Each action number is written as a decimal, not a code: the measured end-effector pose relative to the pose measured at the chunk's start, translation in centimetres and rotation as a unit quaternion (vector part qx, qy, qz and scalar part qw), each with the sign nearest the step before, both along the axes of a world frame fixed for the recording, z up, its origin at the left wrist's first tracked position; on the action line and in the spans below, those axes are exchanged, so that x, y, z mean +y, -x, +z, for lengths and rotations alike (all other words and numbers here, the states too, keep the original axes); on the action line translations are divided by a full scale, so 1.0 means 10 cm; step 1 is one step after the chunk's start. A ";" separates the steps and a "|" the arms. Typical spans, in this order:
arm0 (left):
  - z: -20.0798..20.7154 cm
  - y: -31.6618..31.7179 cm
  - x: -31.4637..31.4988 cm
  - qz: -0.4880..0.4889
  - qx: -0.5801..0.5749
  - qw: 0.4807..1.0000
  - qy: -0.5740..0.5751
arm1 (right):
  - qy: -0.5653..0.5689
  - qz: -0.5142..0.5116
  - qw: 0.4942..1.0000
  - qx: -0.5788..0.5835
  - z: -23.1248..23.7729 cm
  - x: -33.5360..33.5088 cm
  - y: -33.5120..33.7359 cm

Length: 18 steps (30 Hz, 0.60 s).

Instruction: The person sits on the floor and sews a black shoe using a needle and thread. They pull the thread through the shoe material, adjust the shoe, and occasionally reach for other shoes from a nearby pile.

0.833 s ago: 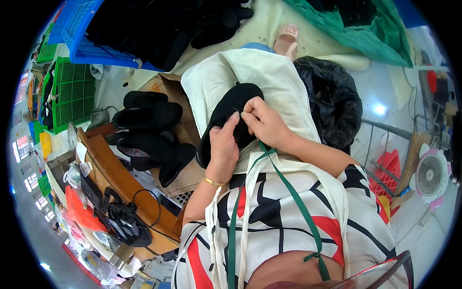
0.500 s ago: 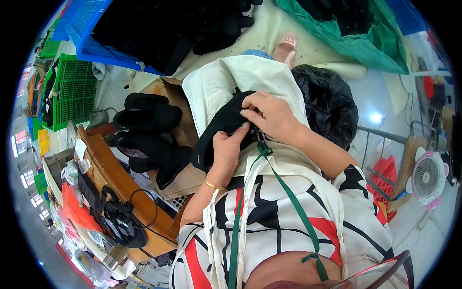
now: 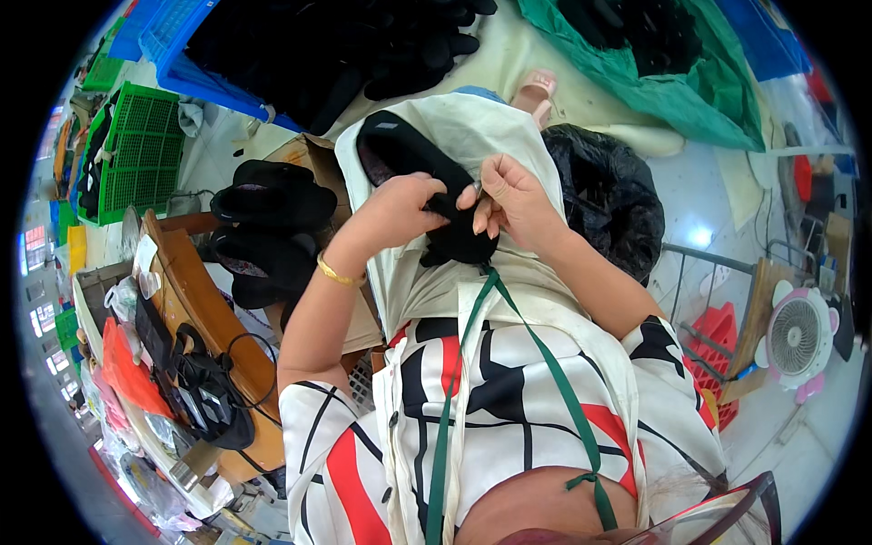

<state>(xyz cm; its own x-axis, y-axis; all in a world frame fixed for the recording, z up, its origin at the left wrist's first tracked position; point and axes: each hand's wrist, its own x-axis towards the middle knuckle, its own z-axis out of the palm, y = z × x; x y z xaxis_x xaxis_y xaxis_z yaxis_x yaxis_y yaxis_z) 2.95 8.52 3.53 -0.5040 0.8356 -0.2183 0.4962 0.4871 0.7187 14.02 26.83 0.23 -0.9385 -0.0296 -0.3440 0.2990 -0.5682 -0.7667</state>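
A black cloth shoe (image 3: pixel 422 143) rests across my lap on the white apron (image 3: pixel 500 127). Its open end points up and left, showing a patterned lining. My left hand (image 3: pixel 400 213) is closed round the shoe's left side, its fingertips partly hidden against the black fabric. Just right of it, my right hand (image 3: pixel 516 204) is raised over the lower end of the shoe with fingers pinched together. Something small and shiny shows at those fingertips, too small to name. More black shoes (image 3: pixel 272 195) sit in a stack on the left.
A blue crate (image 3: pixel 168 54) heaped with black shoes stands ahead. Ahead right lies a green sack (image 3: pixel 718 109) with black items. A black plastic bag (image 3: pixel 609 200) is beside my lap. Left are a wooden table (image 3: pixel 195 300) and green crate (image 3: pixel 141 150); right is a fan (image 3: pixel 799 336).
The shoe has been turned, its heel swinging from the lower left to the upper left. My left hand has moved up and over it; my right hand has lifted slightly off it.
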 end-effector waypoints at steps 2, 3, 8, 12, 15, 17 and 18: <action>-0.08 -0.13 -0.03 0.021 0.143 0.985 -0.098 | 0.031 0.001 0.999 -0.015 -0.14 0.04 -0.06; -0.06 -0.22 -0.02 0.077 0.122 0.985 -0.099 | 0.046 -0.004 0.999 -0.024 -0.23 0.06 -0.10; -0.34 -0.65 -0.12 0.259 -0.080 0.949 -0.160 | 0.053 -0.045 0.997 -0.027 -0.41 0.11 -0.14; -0.64 -0.76 -0.05 0.307 -0.213 0.908 -0.188 | 0.057 -0.081 0.995 -0.030 -0.36 0.15 -0.10; -0.74 -0.76 -0.01 0.329 -0.265 0.884 -0.200 | 0.111 -0.148 0.983 -0.016 -0.35 0.24 -0.08; -0.85 -0.74 -0.03 0.331 -0.308 0.862 -0.229 | 0.150 -0.186 0.971 0.009 -0.34 0.33 -0.09; -0.79 -0.73 -0.02 0.336 -0.330 0.860 -0.197 | 0.163 -0.204 0.965 0.024 -0.34 0.39 -0.10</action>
<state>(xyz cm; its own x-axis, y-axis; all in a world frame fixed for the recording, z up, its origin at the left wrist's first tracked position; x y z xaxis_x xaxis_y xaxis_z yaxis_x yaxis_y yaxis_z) 10.22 8.33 -4.38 -0.7767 0.4794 -0.4085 -0.3814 0.1581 0.9108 15.01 30.75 -3.17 -0.9098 0.2462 -0.3341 -0.0318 -0.8440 -0.5355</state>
